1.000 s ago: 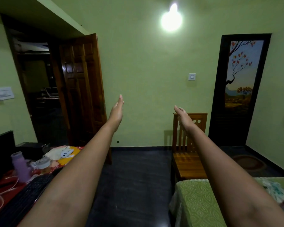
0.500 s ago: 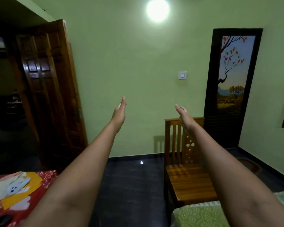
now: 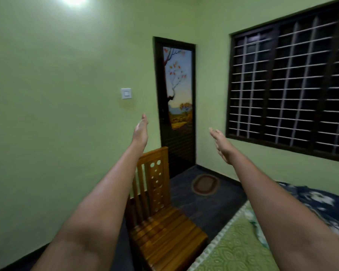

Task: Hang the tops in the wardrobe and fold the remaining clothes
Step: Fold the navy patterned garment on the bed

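Both my arms reach straight out in front of me at chest height. My left hand (image 3: pixel 141 132) is held edge-on with straight fingers and holds nothing. My right hand (image 3: pixel 221 142) is also flat with straight fingers and is empty. A dark blue cloth with white patches (image 3: pixel 325 206) lies on the bed at the right, under my right arm. No wardrobe or hanger is in view.
A wooden chair (image 3: pixel 160 220) stands against the green wall below my left arm. The bed with a green patterned cover (image 3: pixel 235 249) fills the lower right. A dark door with a tree picture (image 3: pixel 176 102), a barred window (image 3: pixel 290 83) and a small floor mat (image 3: pixel 205 184) lie ahead.
The view has swung to the right: the open wooden door and the red-covered table have left the frame, and the barred window and the bed's blue cloth have come in. Both hands stay outstretched and empty.
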Action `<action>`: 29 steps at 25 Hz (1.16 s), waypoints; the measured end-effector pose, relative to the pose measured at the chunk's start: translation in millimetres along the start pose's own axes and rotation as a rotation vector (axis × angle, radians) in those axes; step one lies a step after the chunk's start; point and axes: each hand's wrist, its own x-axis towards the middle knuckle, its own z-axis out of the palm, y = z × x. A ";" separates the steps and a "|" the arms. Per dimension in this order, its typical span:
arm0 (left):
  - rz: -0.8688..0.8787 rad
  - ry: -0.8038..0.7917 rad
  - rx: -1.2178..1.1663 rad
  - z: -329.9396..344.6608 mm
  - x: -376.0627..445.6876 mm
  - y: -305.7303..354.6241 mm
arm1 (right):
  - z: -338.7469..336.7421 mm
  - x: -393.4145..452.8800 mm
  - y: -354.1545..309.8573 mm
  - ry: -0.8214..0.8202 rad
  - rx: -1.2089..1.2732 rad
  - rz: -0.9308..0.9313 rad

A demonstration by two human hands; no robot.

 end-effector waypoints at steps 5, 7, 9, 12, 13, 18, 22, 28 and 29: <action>-0.017 -0.384 -0.129 105.1 76.9 -14.8 | -92.8 -1.6 2.1 0.387 -0.007 0.004; 0.010 -0.473 -0.119 140.4 91.0 -14.1 | -120.0 -18.0 0.1 0.505 -0.031 0.020; 0.019 -0.606 -0.118 173.8 92.8 -9.8 | -141.1 -40.8 -2.7 0.629 -0.058 0.031; 0.022 -0.773 -0.188 212.2 77.7 0.1 | -163.7 -76.5 -7.4 0.764 -0.106 0.022; 0.007 -0.821 -0.212 224.5 72.9 1.5 | -169.2 -88.5 -8.9 0.808 -0.128 0.015; -0.058 -0.977 -0.257 277.2 36.6 -4.1 | -195.0 -140.6 -5.6 0.957 -0.207 0.082; -0.042 -1.027 -0.187 323.1 14.3 -28.7 | -234.3 -162.0 21.4 1.001 -0.176 0.172; -0.172 -0.953 -0.002 408.3 -1.6 -101.9 | -304.5 -136.0 92.6 0.888 -0.227 0.384; -0.205 -0.938 0.020 422.9 -4.3 -116.3 | -316.9 -127.6 108.6 0.882 -0.267 0.431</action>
